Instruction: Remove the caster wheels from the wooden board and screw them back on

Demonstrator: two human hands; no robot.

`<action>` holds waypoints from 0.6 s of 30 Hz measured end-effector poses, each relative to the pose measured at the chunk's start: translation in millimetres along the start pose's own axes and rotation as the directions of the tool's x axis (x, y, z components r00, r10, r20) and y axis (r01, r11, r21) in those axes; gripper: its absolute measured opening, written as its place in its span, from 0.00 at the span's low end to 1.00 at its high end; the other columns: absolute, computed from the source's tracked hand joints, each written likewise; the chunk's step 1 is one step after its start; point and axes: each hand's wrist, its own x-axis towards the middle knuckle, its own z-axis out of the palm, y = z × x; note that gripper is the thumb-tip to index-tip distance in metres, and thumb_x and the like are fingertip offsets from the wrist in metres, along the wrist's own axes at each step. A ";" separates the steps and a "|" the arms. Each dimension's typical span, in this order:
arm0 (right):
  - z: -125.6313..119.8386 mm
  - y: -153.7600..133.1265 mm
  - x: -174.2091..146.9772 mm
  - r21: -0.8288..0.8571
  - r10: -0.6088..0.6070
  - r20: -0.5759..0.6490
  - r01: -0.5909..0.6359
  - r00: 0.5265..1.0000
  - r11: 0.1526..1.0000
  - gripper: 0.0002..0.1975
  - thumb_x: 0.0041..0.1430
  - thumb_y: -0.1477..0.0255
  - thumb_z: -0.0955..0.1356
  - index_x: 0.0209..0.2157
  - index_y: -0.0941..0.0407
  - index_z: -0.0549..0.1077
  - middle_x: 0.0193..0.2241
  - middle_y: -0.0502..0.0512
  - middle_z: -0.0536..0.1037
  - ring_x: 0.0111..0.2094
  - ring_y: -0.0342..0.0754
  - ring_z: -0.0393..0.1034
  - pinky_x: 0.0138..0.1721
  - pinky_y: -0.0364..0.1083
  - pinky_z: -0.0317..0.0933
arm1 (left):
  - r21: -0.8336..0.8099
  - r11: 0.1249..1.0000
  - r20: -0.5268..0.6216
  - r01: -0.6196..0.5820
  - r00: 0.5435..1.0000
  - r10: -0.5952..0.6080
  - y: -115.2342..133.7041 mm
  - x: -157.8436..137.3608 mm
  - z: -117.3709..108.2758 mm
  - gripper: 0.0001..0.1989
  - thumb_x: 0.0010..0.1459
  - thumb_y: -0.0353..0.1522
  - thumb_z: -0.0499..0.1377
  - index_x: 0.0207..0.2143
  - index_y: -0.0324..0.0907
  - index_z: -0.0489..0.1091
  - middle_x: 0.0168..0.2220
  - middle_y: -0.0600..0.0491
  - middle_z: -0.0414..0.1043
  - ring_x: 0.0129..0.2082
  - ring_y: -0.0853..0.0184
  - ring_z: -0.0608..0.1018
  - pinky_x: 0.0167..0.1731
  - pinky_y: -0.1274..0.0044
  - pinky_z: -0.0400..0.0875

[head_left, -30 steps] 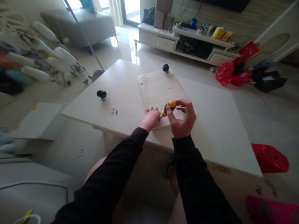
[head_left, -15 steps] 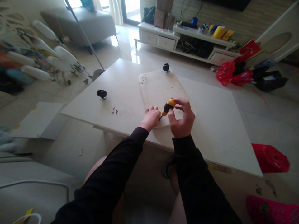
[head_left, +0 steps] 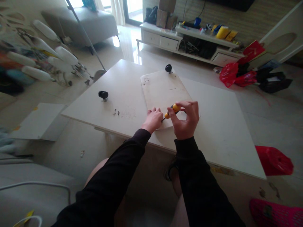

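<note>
My right hand (head_left: 187, 121) grips a yellow-and-black screwdriver (head_left: 175, 107) by its handle, thumb on one side and fingers on the other. The tool slants down to the left, its dark tip beside my left hand (head_left: 153, 120). That hand is closed at the near left corner of a flat white board (head_left: 163, 91), with its fingers bent; whatever lies under them is hidden. A black caster wheel (head_left: 168, 68) stands at the board's far corner. Small holes (head_left: 146, 80) show at its far left corner.
The board lies on a white table (head_left: 220, 126). To the left are a loose black caster (head_left: 103, 95) and several small screws (head_left: 116, 112). A red stool (head_left: 274, 160) stands by the right edge. A white box (head_left: 40, 121) sits on the floor at left.
My right hand has turned the screwdriver handle slightly, and its fingers have shifted, with the thumb now covering more of the black grip. My left hand and the board have stayed put.
</note>
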 end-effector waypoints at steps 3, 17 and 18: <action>0.4 -1.1 -0.8 0.024 0.021 -0.001 -0.021 1.000 0.999 0.13 0.64 0.70 0.74 0.49 0.49 0.76 0.42 0.53 0.82 0.43 0.50 0.79 0.40 0.50 0.76 | 0.042 0.999 -0.001 -0.009 1.000 0.009 0.0 0.0 0.1 0.17 0.67 0.24 0.52 0.51 0.39 0.77 0.57 0.38 0.72 0.57 0.47 0.70 0.56 0.56 0.66; 0.0 -1.4 -0.4 0.038 -0.003 0.046 0.002 0.999 0.999 0.18 0.64 0.76 0.68 0.54 0.50 0.74 0.47 0.55 0.82 0.47 0.51 0.79 0.43 0.52 0.77 | 0.060 0.998 0.018 0.006 1.000 -0.007 1.2 0.8 -1.9 0.15 0.67 0.25 0.54 0.49 0.37 0.77 0.56 0.37 0.73 0.58 0.46 0.69 0.56 0.57 0.66; 0.2 -1.7 -0.3 0.034 -0.013 0.048 0.011 0.999 0.999 0.17 0.63 0.75 0.69 0.53 0.50 0.74 0.47 0.55 0.82 0.48 0.52 0.79 0.43 0.52 0.77 | 0.055 0.998 0.018 0.006 1.000 -0.007 1.1 0.7 -2.0 0.15 0.67 0.25 0.53 0.50 0.37 0.77 0.56 0.37 0.73 0.58 0.47 0.70 0.56 0.57 0.66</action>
